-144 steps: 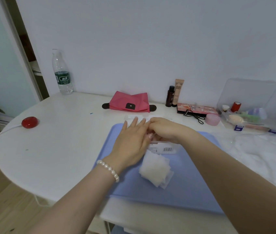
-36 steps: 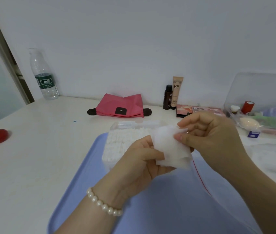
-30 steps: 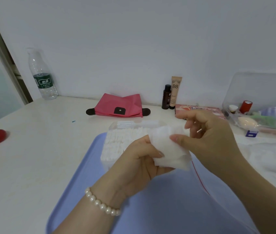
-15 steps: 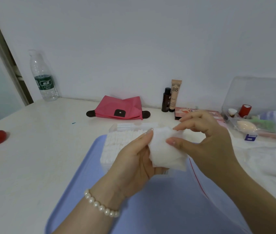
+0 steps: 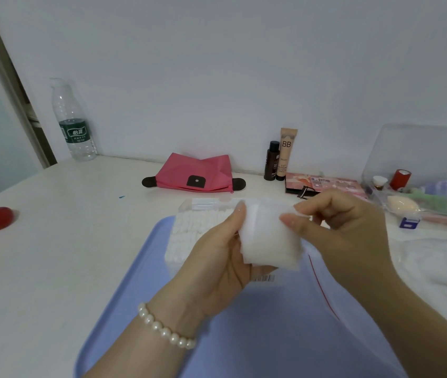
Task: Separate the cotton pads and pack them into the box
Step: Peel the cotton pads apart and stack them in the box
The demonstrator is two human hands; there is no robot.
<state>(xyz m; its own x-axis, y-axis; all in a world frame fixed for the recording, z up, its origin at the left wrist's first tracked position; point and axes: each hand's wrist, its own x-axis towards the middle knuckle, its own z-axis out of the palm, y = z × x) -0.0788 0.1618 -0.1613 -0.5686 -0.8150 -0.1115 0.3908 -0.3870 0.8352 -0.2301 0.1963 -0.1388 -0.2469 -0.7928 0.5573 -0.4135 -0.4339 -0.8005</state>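
The left hand (image 5: 216, 257) grips a small stack of cotton pads (image 5: 268, 238) from its left side, thumb raised along the edge; the right hand (image 5: 345, 233) pinches the stack's upper right corner. Just beyond the left hand sits the clear box (image 5: 189, 230), filled with pads, on a blue tray (image 5: 257, 336).

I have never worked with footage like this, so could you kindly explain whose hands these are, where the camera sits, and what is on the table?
There is no machine here: a person wears one camera on the head, looking down at their own hands. The left hand, with a pearl bracelet, holds a small stack of cotton pads. The right hand pinches its top edge, seemingly to peel one off. Behind them, on a blue tray, stands a clear box already holding pads. Farther back lie a pink pouch, a water bottle and makeup items.
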